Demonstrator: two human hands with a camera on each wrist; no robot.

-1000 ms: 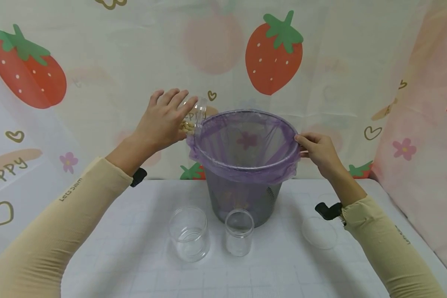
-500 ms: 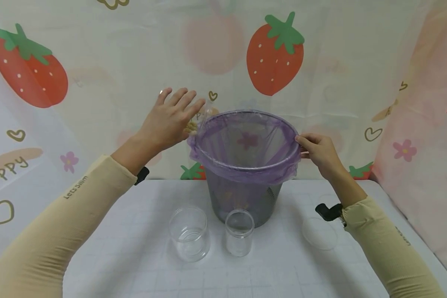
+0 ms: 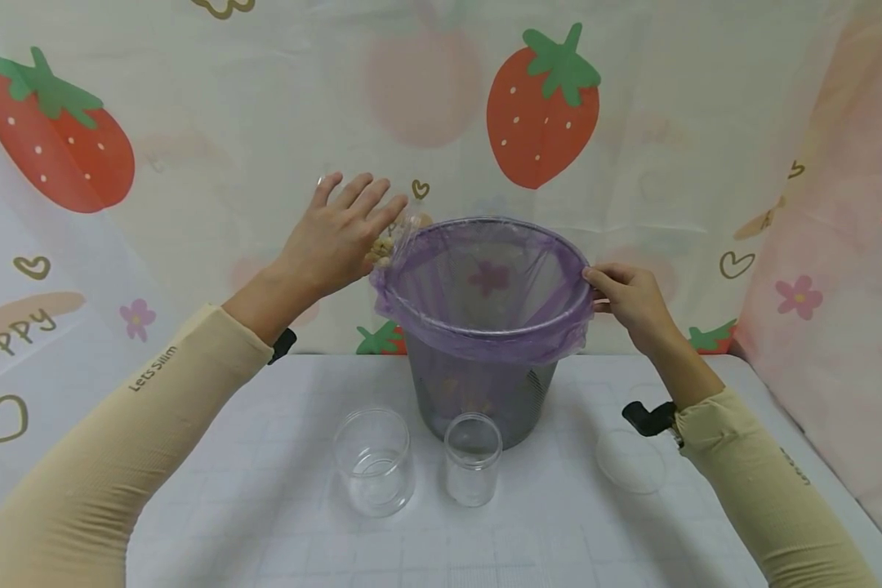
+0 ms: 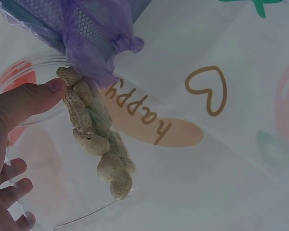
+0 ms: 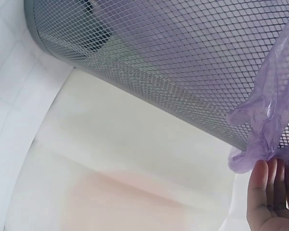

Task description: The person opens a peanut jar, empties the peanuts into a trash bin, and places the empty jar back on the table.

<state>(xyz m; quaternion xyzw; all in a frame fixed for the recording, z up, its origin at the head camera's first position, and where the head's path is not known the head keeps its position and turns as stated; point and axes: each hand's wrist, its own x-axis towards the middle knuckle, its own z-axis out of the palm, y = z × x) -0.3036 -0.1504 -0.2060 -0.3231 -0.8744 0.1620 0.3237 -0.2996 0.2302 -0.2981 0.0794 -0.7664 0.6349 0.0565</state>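
Note:
In the left wrist view my left hand (image 4: 12,115) grips a clear plastic jar (image 4: 89,215), thumb on one side and fingers on the other. Several unshelled peanuts (image 4: 90,143) lie in a line along the jar's lower wall. The jar is tipped on its side, its mouth at the left rim of a mesh wastebasket (image 3: 478,400) lined with a purple bin bag (image 3: 485,343). Across from it, my right hand (image 3: 627,298) pinches the right rim and the bag over it. The inside bottom of the wastebasket is hidden from the head view.
In front of the wastebasket stand a wide clear jar (image 3: 373,465) and a narrower clear jar (image 3: 473,461), both upright. A clear round lid (image 3: 630,462) lies on the white table (image 3: 544,539) at the right. A strawberry-print curtain (image 3: 287,98) hangs behind.
My left hand has moved slightly right and tilted the jar further over the rim, and the peanuts have shifted within it. My right hand stays on the rim.

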